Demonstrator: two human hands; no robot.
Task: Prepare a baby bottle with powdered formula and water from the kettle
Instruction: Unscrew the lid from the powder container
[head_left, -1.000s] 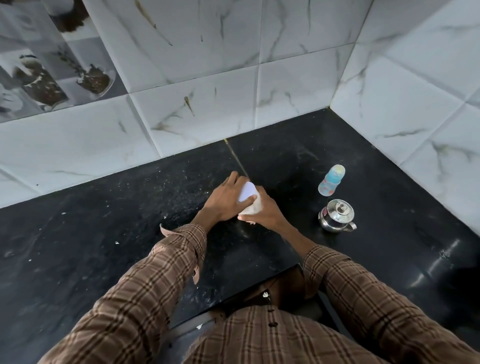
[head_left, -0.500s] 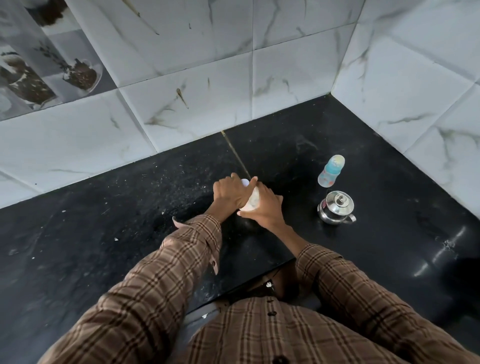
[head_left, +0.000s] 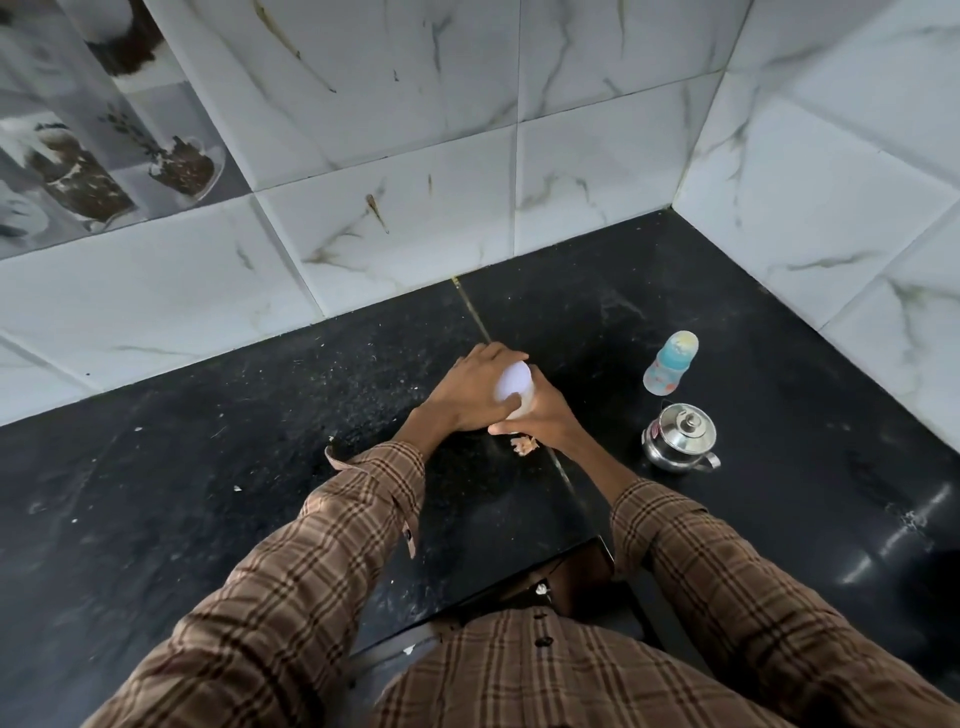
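Here, black counter (head_left: 218, 467) in marble-tiled corner; both hands, left (head_left: 467, 397) and right (head_left: 543, 418), grasping white container (head_left: 514, 389).

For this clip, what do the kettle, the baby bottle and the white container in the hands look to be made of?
Kettle: polished metal, likely stainless steel, with mirror-like highlights on lid and body. Baby bottle: apparently clear plastic, see-through body with printed marks and a blue collar. White container: matte, opaque white, probably plastic; mostly hidden by the left hand and right hand gripping it, so uncertain.
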